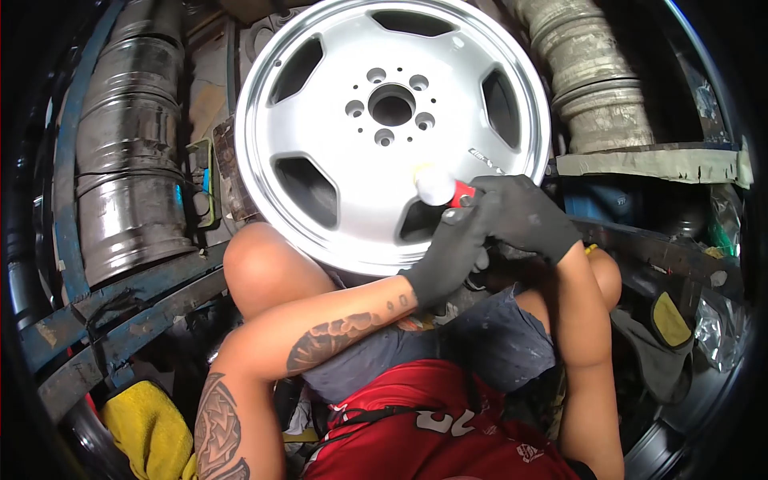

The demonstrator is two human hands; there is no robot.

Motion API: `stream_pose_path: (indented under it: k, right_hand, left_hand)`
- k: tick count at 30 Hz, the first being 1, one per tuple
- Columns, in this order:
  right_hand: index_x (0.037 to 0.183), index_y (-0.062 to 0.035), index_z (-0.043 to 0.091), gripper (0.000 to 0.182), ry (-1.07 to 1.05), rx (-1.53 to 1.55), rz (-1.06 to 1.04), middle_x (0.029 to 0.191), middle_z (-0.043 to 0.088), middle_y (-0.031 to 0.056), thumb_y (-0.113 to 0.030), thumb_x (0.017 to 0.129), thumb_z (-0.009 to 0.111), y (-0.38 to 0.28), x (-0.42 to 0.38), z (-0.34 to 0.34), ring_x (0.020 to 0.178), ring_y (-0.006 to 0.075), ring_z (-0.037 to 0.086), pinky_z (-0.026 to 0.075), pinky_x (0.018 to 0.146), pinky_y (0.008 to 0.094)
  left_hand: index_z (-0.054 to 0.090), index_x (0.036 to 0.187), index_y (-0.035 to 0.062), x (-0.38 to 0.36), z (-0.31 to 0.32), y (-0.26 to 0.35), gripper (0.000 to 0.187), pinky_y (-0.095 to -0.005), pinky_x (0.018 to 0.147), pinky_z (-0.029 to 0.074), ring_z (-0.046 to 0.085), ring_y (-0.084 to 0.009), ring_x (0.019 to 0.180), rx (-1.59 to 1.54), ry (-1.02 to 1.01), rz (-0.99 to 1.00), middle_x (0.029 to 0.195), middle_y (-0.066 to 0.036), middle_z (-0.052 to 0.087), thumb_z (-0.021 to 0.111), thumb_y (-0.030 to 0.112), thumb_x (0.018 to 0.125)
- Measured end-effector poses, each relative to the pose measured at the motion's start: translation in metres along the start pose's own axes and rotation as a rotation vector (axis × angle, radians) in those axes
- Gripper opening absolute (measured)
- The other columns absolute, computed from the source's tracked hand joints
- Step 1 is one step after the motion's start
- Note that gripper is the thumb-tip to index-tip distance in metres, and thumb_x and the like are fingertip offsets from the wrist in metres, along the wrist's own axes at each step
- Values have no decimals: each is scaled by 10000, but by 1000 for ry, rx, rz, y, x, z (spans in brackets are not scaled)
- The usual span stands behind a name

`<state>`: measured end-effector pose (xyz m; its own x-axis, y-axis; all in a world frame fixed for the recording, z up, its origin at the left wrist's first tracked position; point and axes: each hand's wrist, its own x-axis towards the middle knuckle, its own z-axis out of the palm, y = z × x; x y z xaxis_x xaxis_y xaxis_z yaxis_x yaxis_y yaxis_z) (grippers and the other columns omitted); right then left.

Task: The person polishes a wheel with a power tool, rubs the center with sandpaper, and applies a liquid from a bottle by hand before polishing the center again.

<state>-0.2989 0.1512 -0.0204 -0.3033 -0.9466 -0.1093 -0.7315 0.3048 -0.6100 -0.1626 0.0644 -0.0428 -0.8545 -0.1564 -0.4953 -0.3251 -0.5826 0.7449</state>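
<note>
Over the lower-right edge of the wheel (362, 170) | left hand (450, 254) and right hand (528, 212) closed, overlapping, round red tool (462, 195) | axis slanting up-left, pale head (434, 186) beyond the fingers, left thumb nearer; contact unclear

Red jersey (384, 444), dark gloves (444, 260)

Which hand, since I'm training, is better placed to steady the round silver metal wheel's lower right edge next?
Right, probably: the dark-gloved right hand overlaps that edge of the wheel in view; the dark-gloved left hand sits farther away.
</note>
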Motion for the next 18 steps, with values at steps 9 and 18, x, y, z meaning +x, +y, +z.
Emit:
stream_pose_path:
  k: [9, 18]
  right_hand:
    - [982, -25, 714, 265, -193, 217, 106, 952, 722, 217, -258, 873, 650, -8, 20, -2, 887, 416, 690, 545, 817, 451]
    - [1009, -27, 713, 268, -245, 232, 132, 978, 723, 217, -245, 862, 660, -16, 20, -4, 924, 413, 695, 546, 836, 444]
  left_hand:
    - [579, 1057, 30, -5, -12, 4, 497, -292, 574, 444, 527, -115, 631, -38, 65, -42, 822, -44, 565, 430, 503, 1089]
    - [599, 1084, 72, -12, -5, 3, 448, -229, 498, 399, 496, -52, 563, -131, 121, -79, 840, -10, 602, 435, 489, 1088]
